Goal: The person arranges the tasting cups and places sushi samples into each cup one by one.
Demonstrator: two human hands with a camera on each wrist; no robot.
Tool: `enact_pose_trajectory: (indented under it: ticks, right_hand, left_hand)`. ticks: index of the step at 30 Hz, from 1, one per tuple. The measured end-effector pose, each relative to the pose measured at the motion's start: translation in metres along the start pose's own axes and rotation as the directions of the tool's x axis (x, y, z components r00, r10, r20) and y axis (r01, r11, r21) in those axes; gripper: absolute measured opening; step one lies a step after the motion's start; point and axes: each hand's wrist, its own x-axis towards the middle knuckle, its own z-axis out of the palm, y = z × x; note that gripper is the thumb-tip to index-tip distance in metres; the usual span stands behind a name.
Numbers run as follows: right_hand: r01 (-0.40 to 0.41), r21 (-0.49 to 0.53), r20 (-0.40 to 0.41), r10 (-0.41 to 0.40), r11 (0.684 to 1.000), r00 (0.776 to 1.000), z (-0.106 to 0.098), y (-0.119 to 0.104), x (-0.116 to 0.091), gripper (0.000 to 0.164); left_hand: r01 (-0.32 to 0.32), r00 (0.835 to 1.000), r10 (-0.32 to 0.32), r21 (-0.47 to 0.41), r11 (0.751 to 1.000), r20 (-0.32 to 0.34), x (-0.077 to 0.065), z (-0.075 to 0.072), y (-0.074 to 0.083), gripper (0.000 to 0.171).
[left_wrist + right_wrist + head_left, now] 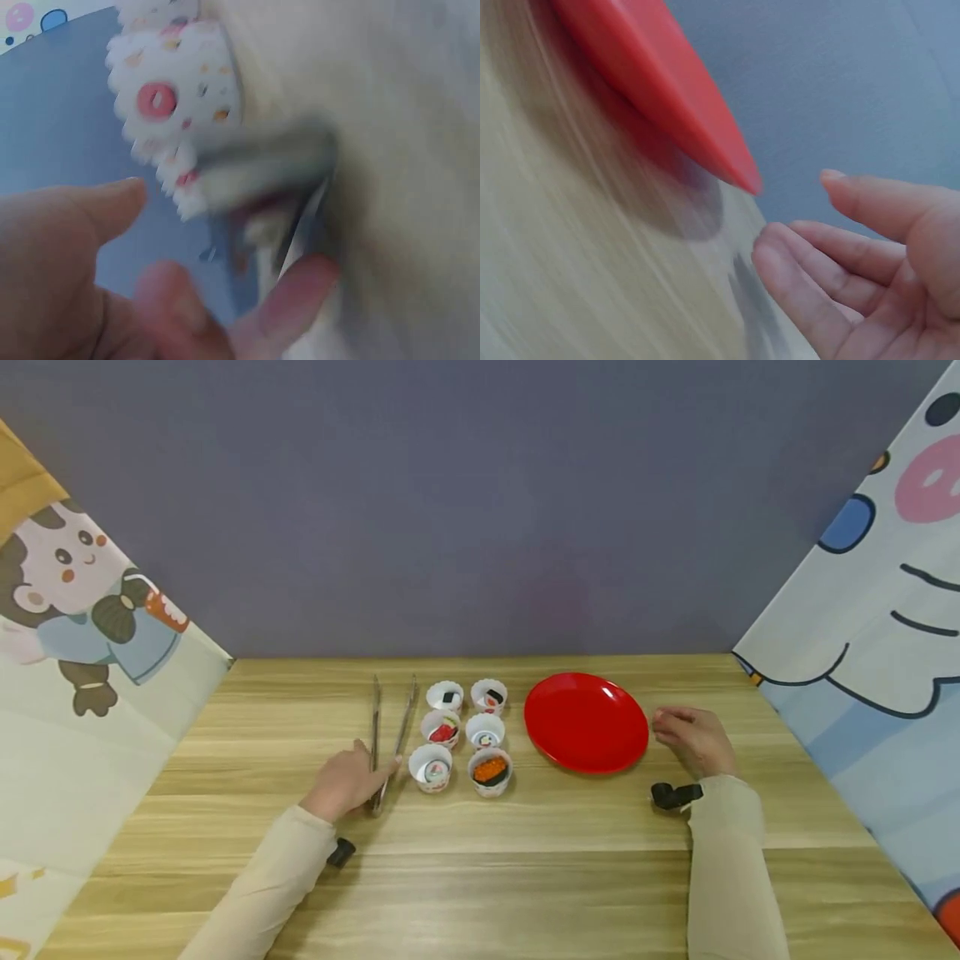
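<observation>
Metal tongs (375,718) lie spread on the table, their joined end toward the person. My left hand (348,783) is over their near part, thumb and fingers apart around the arms. The left wrist view shows the tongs (266,161) blurred above the loosely spread fingers, with the thumb standing clear; whether a fingertip touches them I cannot tell. My right hand (697,739) is just right of a round red plate (585,722). In the right wrist view its fingers are loosely bent, apart from the thumb, holding nothing, a small gap from the plate's rim (739,169).
Several paper cups with toy sushi stand in two columns between tongs and plate, including an orange roe sushi (491,768), a red-topped piece (443,732) and a rice ball (450,697). A grey wall (480,510) rises behind the wooden table (487,893).
</observation>
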Motion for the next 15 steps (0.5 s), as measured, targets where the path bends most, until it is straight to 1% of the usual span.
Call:
enact_pose_trajectory:
  ticks: [2, 3, 4, 5, 7, 9, 10, 12, 13, 14, 15]
  right_hand:
    - [0.049, -0.103, -0.034, -0.053, 0.994, 0.998, -0.005, -0.002, -0.001, 0.056]
    - [0.078, -0.186, -0.044, -0.088, 0.979, 0.995, -0.007, -0.003, -0.001, 0.055]
    - [0.108, -0.271, -0.046, -0.125, 0.957, 0.991, -0.008, -0.005, 0.0, 0.055]
    - [0.141, -0.348, -0.047, -0.168, 0.927, 0.985, -0.01, -0.007, 0.0, 0.053]
    - [0.205, -0.457, -0.049, -0.254, 0.866, 0.966, -0.013, -0.011, -0.001, 0.051]
    - [0.271, -0.526, -0.053, -0.349, 0.806, 0.936, -0.015, -0.015, -0.002, 0.047]
    - [0.305, -0.539, -0.052, -0.392, 0.785, 0.919, -0.017, -0.017, -0.003, 0.046]
    - [0.374, -0.574, -0.047, -0.486, 0.728, 0.873, -0.02, -0.022, -0.005, 0.046]
    - [0.394, -0.599, -0.041, -0.517, 0.698, 0.855, -0.021, -0.024, -0.006, 0.048]
    - [0.407, -0.617, -0.032, -0.539, 0.673, 0.842, -0.023, -0.025, -0.008, 0.052]
    - [0.409, -0.643, -0.02, -0.548, 0.647, 0.836, -0.025, -0.027, -0.01, 0.056]
  left_hand:
    - [-0.037, 0.999, 0.038, 0.035, 0.999, -0.037, 0.003, -0.006, -0.005, 0.089]
    - [-0.055, 0.997, 0.057, 0.045, 0.997, -0.059, 0.005, -0.01, -0.009, 0.088]
    - [-0.072, 0.994, 0.075, 0.034, 0.997, -0.08, 0.005, -0.014, -0.013, 0.085]
    - [-0.093, 0.99, 0.095, 0.025, 0.995, -0.107, 0.005, -0.018, -0.017, 0.083]
    - [-0.13, 0.976, 0.13, 0.011, 0.991, -0.174, 0.004, -0.026, -0.025, 0.078]
    - [-0.153, 0.959, 0.152, 0.014, 0.988, -0.239, 0.002, -0.034, -0.033, 0.074]
    - [-0.164, 0.947, 0.165, 0.027, 0.986, -0.277, 0.001, -0.037, -0.037, 0.071]
    - [-0.16, 0.929, 0.176, 0.075, 0.984, -0.327, 0.001, -0.043, -0.044, 0.068]
    - [-0.154, 0.924, 0.179, 0.101, 0.983, -0.339, 0.001, -0.046, -0.047, 0.069]
    - [-0.146, 0.921, 0.181, 0.126, 0.981, -0.344, 0.002, -0.048, -0.05, 0.069]
    - [-0.138, 0.922, 0.18, 0.144, 0.98, -0.342, 0.003, -0.049, -0.053, 0.07]
